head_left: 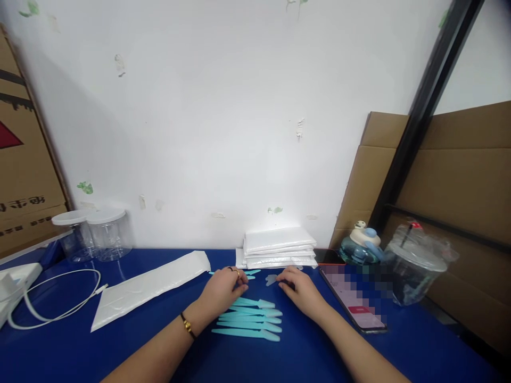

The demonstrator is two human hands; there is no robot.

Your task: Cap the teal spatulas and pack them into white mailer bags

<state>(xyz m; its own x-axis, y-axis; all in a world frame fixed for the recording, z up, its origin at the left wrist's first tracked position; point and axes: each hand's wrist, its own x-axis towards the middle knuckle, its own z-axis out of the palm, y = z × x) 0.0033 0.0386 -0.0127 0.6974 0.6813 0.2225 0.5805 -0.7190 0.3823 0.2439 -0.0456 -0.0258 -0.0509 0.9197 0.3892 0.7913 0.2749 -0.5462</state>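
On the blue table, several turquoise eyebrow razors (249, 319) with pale translucent heads lie side by side in a row. My left hand (224, 287) is just above that row, its fingers curled inward; whatever it holds, if anything, is hidden. More turquoise razors (254, 273) show partly from behind its fingers. My right hand (299, 287) is to the right, with thumb and fingers drawn together beside small translucent plastic pieces (270, 279). Its fingertips touch or nearly touch these pieces, and I cannot see whether one is pinched.
Stacked white packets (279, 249) stand against the wall. A long white pouch (151, 287) lies at left, near a white cable (51, 321) and lidded clear jars (109, 234). At right are a phone (353, 300), a teal glass jar (359, 250) and a bagged plastic cup (415, 266).
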